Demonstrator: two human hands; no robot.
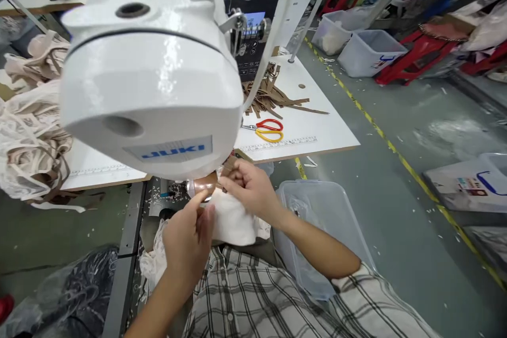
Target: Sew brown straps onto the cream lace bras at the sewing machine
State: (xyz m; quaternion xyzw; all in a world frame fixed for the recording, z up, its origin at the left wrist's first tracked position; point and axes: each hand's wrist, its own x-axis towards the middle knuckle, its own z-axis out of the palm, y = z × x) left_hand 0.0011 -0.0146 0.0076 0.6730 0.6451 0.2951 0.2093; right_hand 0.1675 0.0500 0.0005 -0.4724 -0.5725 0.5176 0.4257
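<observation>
A white Juki sewing machine fills the upper left, its head hiding the needle area. Just below it, a piece of white fabric hangs at the end of the machine's rounded metal arm. My left hand grips the left edge of this fabric between thumb and fingers. On the other side, my right hand is closed, pinching the fabric's upper edge together with a narrow brown strip. My curled fingers partly hide that strip.
Red-and-yellow-handled scissors lie on the white table, before a pile of brown strips. Pale fabric pieces heap at left. A clear plastic bin stands by my right forearm. More bins and red stools stand beyond.
</observation>
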